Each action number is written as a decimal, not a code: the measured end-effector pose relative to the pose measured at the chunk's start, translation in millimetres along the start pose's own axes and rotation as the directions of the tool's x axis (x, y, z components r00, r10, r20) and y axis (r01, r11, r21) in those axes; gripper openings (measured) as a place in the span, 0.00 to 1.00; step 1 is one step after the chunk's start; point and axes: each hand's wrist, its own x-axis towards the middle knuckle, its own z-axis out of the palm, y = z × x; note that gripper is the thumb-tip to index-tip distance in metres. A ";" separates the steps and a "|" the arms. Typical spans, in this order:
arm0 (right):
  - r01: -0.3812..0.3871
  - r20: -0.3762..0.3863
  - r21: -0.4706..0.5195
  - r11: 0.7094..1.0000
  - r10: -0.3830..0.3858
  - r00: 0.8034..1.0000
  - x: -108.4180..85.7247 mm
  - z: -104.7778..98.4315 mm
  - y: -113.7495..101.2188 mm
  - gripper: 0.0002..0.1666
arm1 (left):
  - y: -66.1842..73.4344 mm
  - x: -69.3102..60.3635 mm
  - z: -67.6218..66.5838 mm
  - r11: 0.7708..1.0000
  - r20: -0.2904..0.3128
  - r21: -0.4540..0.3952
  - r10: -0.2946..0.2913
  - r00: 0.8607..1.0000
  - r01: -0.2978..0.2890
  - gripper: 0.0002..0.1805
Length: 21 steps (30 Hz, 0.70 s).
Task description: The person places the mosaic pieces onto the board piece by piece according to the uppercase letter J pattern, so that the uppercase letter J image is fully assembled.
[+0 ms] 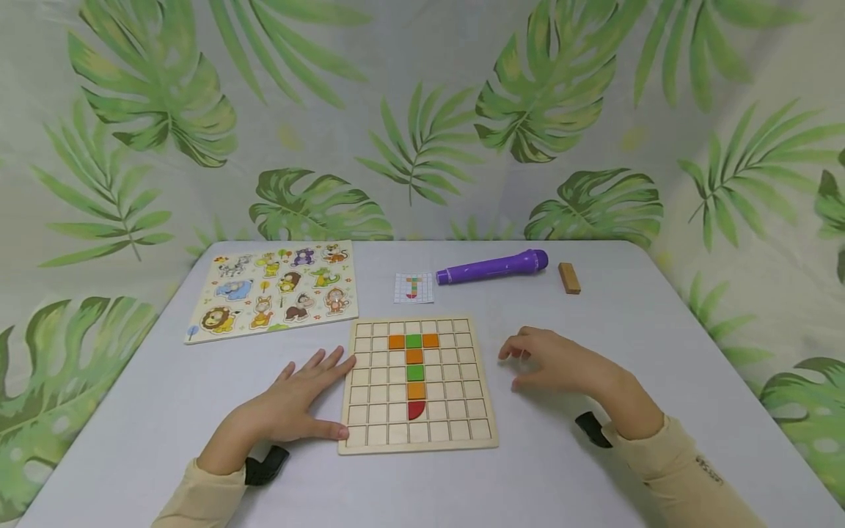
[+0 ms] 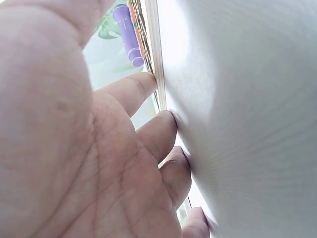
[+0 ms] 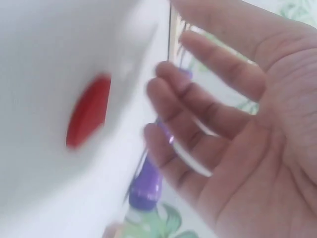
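Observation:
A wooden grid board (image 1: 485,433) lies flat on the table. Orange and green squares, such as the green square (image 1: 415,373), form a row with a column beneath it, and a red quarter-circle piece (image 1: 416,410) sits at the column's foot. My left hand (image 1: 297,400) is spread on the table, thumb and index fingertip touching the board's left edge. Right of the board, my right hand (image 1: 554,361) hovers with loosely bent fingers and nothing in its grasp. Near it in the right wrist view, a loose red piece (image 3: 91,111) lies on the table, hidden in the head view.
Behind the board lies a small printed card (image 1: 414,288) with a coloured grid pattern. To its right are a purple toy microphone (image 1: 491,267) and a wooden block (image 1: 569,279). An animal puzzle board (image 1: 277,291) occupies the back left. A leaf-print cloth (image 1: 422,110) hangs behind the table.

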 end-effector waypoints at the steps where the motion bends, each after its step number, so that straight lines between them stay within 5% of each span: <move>1: -0.016 0.005 0.004 1.000 0.016 1.000 -2.7 -2.5 3.4 0.21 | 0.0 -0.1 -0.1 1.000 0.000 -0.001 -0.001 1.000 0.001 0.61; 12: -0.149 0.063 0.078 0.986 0.144 0.988 -21.9 -13.3 23.5 0.19 | 0.6 -0.4 -0.7 1.000 0.005 -0.011 -0.004 1.000 0.004 0.61; 21: -0.133 0.089 0.149 0.980 0.121 0.989 -21.7 -12.2 31.5 0.13 | -0.4 -0.3 -0.3 1.000 0.001 -0.015 0.001 1.000 -0.001 0.61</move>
